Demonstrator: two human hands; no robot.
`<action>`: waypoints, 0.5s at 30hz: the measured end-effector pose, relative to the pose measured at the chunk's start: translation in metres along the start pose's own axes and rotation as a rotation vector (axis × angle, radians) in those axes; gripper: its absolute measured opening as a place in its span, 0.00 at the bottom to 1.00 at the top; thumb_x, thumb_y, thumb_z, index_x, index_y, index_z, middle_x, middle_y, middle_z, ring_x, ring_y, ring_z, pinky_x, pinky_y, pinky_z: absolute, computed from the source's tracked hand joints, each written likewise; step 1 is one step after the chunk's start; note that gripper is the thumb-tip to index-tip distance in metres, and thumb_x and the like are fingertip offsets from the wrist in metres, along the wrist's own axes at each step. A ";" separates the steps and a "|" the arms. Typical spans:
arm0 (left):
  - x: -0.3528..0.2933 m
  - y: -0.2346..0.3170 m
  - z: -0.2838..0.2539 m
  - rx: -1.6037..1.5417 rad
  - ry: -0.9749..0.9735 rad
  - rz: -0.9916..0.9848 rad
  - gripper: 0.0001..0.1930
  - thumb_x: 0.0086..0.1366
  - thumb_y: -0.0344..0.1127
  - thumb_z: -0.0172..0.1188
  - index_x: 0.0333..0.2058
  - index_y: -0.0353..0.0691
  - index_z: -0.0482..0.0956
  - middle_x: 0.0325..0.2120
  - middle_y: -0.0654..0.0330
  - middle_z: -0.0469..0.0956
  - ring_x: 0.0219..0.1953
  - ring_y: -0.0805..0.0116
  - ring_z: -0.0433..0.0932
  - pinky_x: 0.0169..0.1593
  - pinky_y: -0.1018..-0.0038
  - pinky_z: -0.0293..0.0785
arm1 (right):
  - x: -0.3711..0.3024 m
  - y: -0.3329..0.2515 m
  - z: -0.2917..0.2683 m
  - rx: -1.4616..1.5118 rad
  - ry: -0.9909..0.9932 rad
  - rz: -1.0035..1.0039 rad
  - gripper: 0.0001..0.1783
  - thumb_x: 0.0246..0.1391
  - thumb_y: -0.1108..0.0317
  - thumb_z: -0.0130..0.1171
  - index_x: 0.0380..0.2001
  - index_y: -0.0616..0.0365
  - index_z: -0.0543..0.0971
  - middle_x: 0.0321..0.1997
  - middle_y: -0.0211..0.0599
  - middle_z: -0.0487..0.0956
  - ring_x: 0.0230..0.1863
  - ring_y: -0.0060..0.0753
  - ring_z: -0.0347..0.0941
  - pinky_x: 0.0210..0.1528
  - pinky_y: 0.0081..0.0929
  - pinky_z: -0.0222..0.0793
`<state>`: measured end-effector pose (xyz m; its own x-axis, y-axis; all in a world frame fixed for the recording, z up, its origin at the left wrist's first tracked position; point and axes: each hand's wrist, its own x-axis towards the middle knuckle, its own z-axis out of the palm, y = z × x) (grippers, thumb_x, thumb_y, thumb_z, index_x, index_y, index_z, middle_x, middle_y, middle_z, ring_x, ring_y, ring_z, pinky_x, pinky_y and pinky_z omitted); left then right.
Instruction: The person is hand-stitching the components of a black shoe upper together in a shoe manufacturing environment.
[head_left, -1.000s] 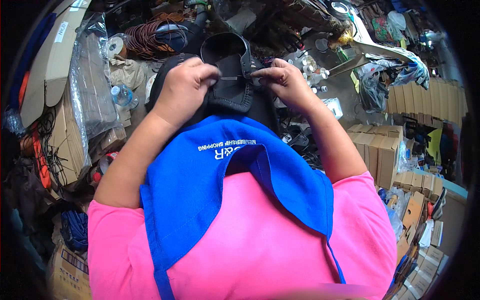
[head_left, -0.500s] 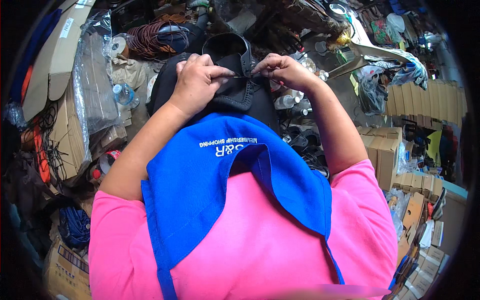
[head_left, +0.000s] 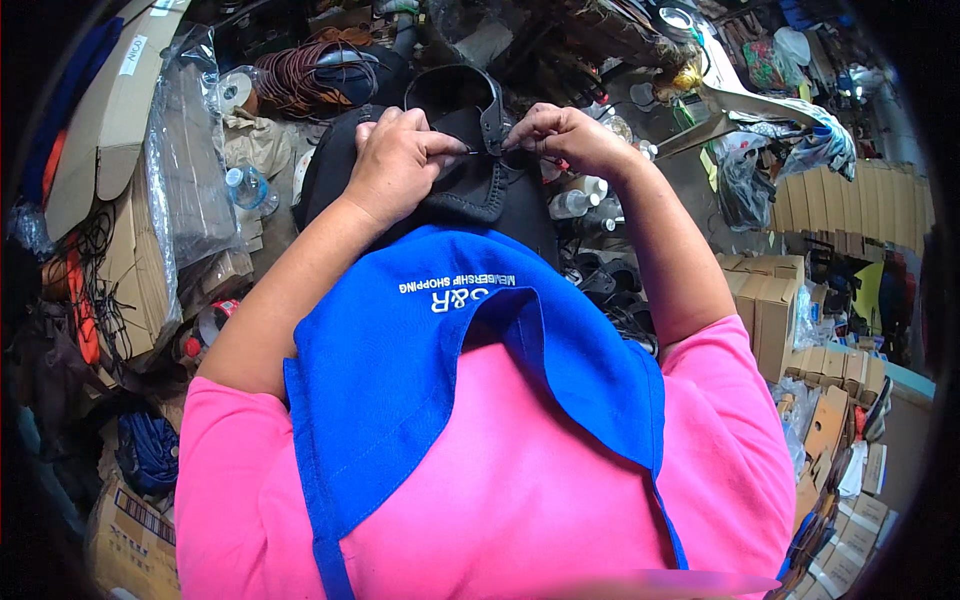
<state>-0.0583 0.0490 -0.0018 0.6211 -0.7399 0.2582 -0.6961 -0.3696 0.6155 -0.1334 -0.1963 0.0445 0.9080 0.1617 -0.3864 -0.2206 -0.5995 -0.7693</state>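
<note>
A black leather piece (head_left: 470,192) with a row of stitches along its edge lies on my lap, over dark cloth. Its upper part curves into a strap-like loop (head_left: 494,100) with small holes. From the left, my left hand (head_left: 400,160) pinches a thin, shiny needle (head_left: 480,153) that points at the leather edge. My right hand (head_left: 565,140) is at the other side of that edge, thumb and forefinger pressed together; what sits between them is too small to make out. My blue apron (head_left: 400,350) reaches up to the leather.
To the left are a clear plastic bottle (head_left: 250,190), a spool (head_left: 236,92) and plastic-wrapped cardboard (head_left: 195,150). A bundle of brown cord (head_left: 315,80) lies beyond. Small bottles (head_left: 575,204) stand beside my right forearm. Cardboard boxes (head_left: 765,310) are stacked further right.
Less of the needle shows between my fingertips and the leather edge than before. My right hand has shifted very slightly; the leather piece stays in place.
</note>
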 end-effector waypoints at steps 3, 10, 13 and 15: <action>0.000 0.000 0.000 0.008 0.002 0.010 0.09 0.51 0.33 0.62 0.33 0.54 0.84 0.25 0.66 0.68 0.36 0.65 0.67 0.43 0.67 0.58 | 0.000 0.000 0.000 -0.011 0.001 -0.011 0.11 0.52 0.72 0.56 0.39 0.51 0.82 0.38 0.30 0.72 0.45 0.27 0.68 0.49 0.24 0.63; 0.001 0.001 0.003 0.007 -0.011 0.024 0.08 0.51 0.35 0.63 0.33 0.53 0.84 0.24 0.64 0.70 0.37 0.65 0.68 0.43 0.67 0.57 | 0.002 0.005 -0.002 -0.001 -0.005 -0.086 0.11 0.51 0.73 0.57 0.39 0.52 0.82 0.37 0.30 0.74 0.43 0.25 0.69 0.48 0.22 0.64; 0.003 0.002 0.006 -0.050 -0.018 -0.008 0.08 0.50 0.36 0.64 0.32 0.51 0.84 0.23 0.64 0.71 0.37 0.65 0.69 0.44 0.66 0.57 | 0.002 0.004 -0.001 0.044 -0.038 -0.105 0.12 0.51 0.73 0.58 0.41 0.55 0.81 0.36 0.30 0.74 0.41 0.24 0.69 0.46 0.22 0.65; 0.002 0.003 0.004 -0.044 -0.050 0.001 0.08 0.51 0.37 0.63 0.32 0.53 0.84 0.25 0.64 0.72 0.39 0.65 0.69 0.45 0.65 0.57 | -0.003 0.004 0.000 0.144 -0.046 -0.005 0.15 0.51 0.73 0.58 0.43 0.54 0.81 0.39 0.30 0.77 0.43 0.25 0.71 0.51 0.22 0.64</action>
<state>-0.0605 0.0445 -0.0028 0.6012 -0.7678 0.2215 -0.6791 -0.3448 0.6480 -0.1365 -0.1993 0.0428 0.8926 0.2026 -0.4028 -0.2679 -0.4803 -0.8352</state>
